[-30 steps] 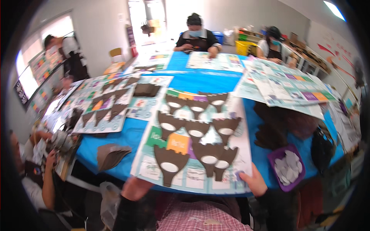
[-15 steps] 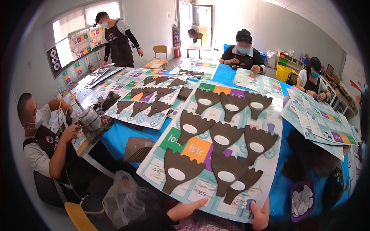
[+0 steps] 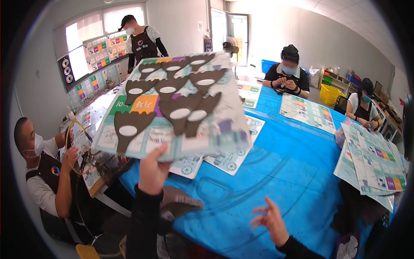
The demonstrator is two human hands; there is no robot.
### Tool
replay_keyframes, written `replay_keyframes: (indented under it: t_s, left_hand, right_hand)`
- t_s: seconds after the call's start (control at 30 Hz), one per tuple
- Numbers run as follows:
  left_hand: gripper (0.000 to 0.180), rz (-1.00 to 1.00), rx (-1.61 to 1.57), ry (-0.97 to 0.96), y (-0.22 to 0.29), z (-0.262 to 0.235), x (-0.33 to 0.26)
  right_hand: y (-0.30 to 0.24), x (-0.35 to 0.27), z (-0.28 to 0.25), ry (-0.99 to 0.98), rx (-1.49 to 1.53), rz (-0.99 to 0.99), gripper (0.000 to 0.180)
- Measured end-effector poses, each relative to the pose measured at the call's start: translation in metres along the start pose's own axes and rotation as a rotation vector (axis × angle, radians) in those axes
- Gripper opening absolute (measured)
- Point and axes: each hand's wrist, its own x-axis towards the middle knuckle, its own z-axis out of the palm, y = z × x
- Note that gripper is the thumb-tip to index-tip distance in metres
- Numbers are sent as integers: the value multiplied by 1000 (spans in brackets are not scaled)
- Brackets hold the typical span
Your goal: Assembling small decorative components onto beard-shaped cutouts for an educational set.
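Observation:
My left hand (image 3: 153, 173) is closed on the near edge of a printed sheet-like board (image 3: 236, 108), raised at a tilt above the table. Several dark brown, fan-shaped pieces (image 3: 139, 120) with white ovals lie on it, some overlapping. My right hand (image 3: 271, 221) holds nothing, its fingers apart over the blue table cover (image 3: 280, 172). Below the left wrist sits a stack of similar brown pieces (image 3: 181, 203). Under the raised board, other printed boards (image 3: 233, 162) partly show on the table.
Printed boards (image 3: 373, 159) pile up at the right table edge, with a purple container (image 3: 347, 246) of white ovals below. Co-workers sit at the left, far side and right; another stands at the back left. A machine (image 3: 105, 166) stands beside the left co-worker.
The loaded board has moved up, away from me and to the left, baring the blue cover. My right hand has let go of it; my left hand still grips it.

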Motion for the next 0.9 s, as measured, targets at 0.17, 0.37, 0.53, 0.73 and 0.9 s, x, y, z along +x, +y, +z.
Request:
replay_keyframes:
  t_s: [0.17,0.37,0.53,0.73,0.9]
  left_hand:
    - [19,41,4,-37,-1,-83,155]
    - [23,128,135,50,35,-177,290]
    - [56,638,1706,63,61,-145,300]
    - [47,48,854,-297,-23,-29,152]
    - [35,-345,888,-561,-31,-30,21]
  right_hand:
    - [29,-17,9,103,-102,194,50]
    - [38,-20,6,54,-160,130,53]
    - [30,-20,4,97,-199,147,52]
    - [34,-20,9,88,-236,127,51]
    - [25,-11,14,49,-205,193,35]
